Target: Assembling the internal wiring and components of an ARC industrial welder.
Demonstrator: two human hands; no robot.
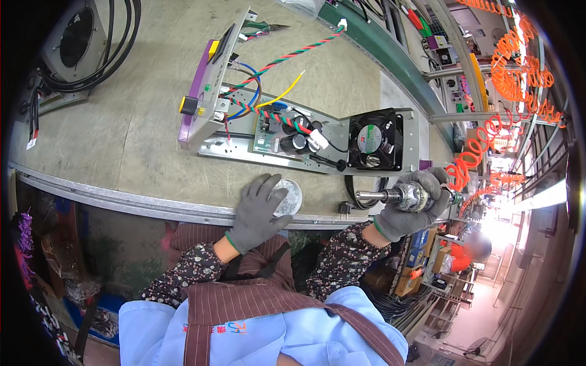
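My left hand [259,210], in a grey glove, lies at the bench's front edge with its fingers stretched out over the side of a small round pale dish [292,198]. What the dish contains is too small to make out. My right hand [421,204], also gloved, is wrapped round a power screwdriver [403,197] whose metal tip points left. Beyond both hands sits an open metal chassis [329,131] with a black fan [375,139] at its right end and a circuit board [274,135] inside. A purple-edged front panel [207,91] stands upright at its left end.
Red-green twisted wires [290,55] and a yellow wire [284,91] rise loose from the chassis. Green-handled pliers [262,27] lie behind the panel. Another fan unit [76,39] with black cables stands far left. Orange coiled hoses [467,165] hang at right. A person [467,253] is farther off.
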